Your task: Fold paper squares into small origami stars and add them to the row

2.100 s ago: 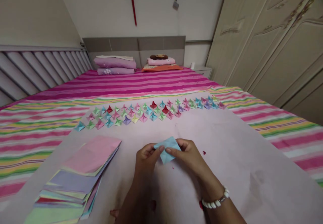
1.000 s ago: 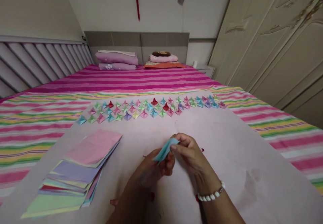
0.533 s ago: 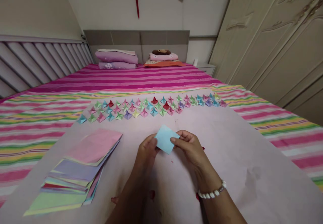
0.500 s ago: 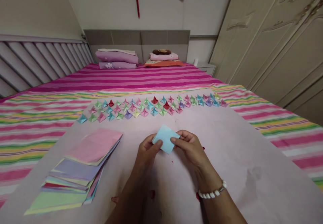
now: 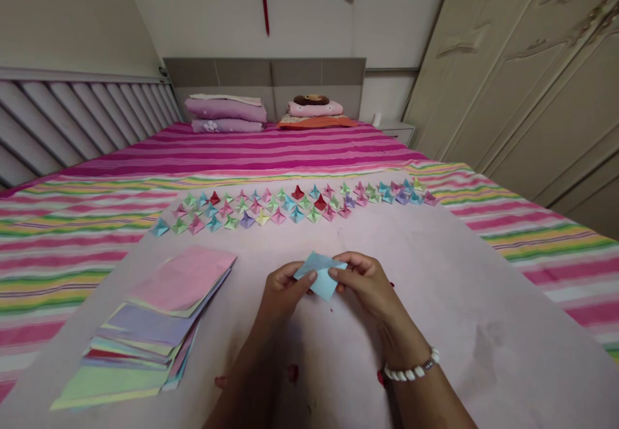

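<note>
A small light-blue folded paper (image 5: 325,284) is held above the pale board, between my two hands. My left hand (image 5: 289,288) pinches its left corner, thumb on top. At the right corner, my right hand (image 5: 360,279) grips the paper, thumb pressed on its face and fingers behind. The upper part of the paper looks darker and tilted back along a crease running between the thumbs. The fingertips behind the paper are partly hidden. A white bead bracelet (image 5: 411,373) circles my right wrist.
Rows of small folded paper pieces (image 5: 296,213) in many colours line the far side of the pale board (image 5: 435,287). A fanned stack of coloured paper sheets (image 5: 188,280) lies at the left. Red scraps (image 5: 293,372) lie near my forearms. Folded bedding (image 5: 227,108) sits by the headboard.
The blue paper, flat-faced and diamond-shaped before, now shows its top part bent back at a crease. Both thumbs have shifted slightly, and the view has moved a little.
</note>
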Demonstrator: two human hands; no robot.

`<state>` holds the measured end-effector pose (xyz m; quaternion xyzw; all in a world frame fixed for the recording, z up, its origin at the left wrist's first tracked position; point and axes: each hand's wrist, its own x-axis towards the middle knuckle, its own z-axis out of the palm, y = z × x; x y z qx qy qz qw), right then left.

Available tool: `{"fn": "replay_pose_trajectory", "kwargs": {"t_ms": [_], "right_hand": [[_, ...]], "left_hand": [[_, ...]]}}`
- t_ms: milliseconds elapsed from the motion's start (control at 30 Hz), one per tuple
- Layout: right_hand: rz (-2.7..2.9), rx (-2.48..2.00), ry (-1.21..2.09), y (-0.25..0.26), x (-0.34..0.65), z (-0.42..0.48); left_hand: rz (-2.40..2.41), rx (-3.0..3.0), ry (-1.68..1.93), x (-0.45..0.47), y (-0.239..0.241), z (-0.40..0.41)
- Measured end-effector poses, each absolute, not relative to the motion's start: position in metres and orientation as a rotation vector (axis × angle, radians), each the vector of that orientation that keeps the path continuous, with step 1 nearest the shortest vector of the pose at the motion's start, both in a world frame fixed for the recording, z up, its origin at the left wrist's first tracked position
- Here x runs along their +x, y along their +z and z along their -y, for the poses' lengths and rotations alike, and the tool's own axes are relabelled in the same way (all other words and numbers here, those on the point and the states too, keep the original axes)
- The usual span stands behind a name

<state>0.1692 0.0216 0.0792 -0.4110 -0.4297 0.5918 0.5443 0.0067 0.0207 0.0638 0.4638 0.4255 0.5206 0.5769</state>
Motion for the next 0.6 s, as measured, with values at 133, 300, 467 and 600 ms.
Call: {"fn": "replay_pose_trajectory", "kwargs": {"t_ms": [133, 300, 467, 600], "right_hand": [[1.023, -0.95, 1.402, 0.0784, 0.1716, -0.0218], [1.064, -0.917, 1.392, 0.0801, 0.1727, -0.0212], [1.155, -0.944, 1.383, 0.0815, 0.1721, -0.0188], [1.22, -0.91, 1.386, 0.0815, 0.173, -0.0176]], "left_hand": [[-0.885, 1.068, 1.234, 0.005, 0.0569, -0.0228], [-0.808, 0.969, 1.246, 0.0057, 0.0617, -0.0213], [-0.937, 1.028, 1.308, 0.0085, 0.0641, -0.0201], [-1.031, 1.064, 1.348, 0.0095, 0.0608, -0.0212]]}}
